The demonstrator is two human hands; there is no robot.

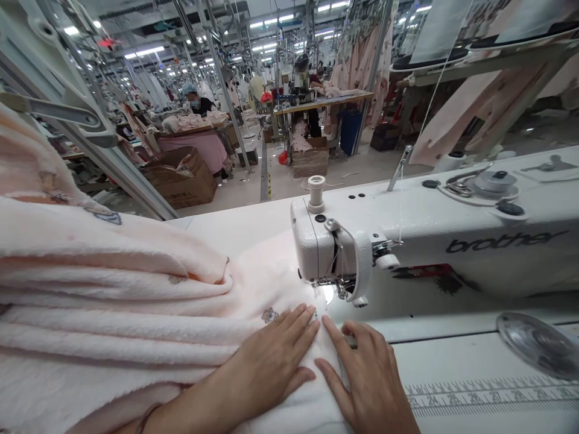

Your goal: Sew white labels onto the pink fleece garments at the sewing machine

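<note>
My left hand [281, 351] lies flat on pale pink plush fabric [149, 337], its fingers stretched toward the needle area of a white sewing machine [325, 241]. Close beside it, my right hand [368, 377] rests at the fabric's right edge, with thumb and forefinger spread on the cloth. Under the machine head a lamp lights the cloth, and the fabric runs beneath the presser foot area. The needle itself is hard to make out. Folds of the fabric, with small printed figures, pile up to the left.
A ruler strip [488, 398] runs along the table's front right, near a clear round plastic piece [538, 345]. Red-handled snips [423, 271] lie behind the machine arm. Thread spools [434, 36] stand at upper right. Beyond are cardboard boxes [185, 181], other workstations and people.
</note>
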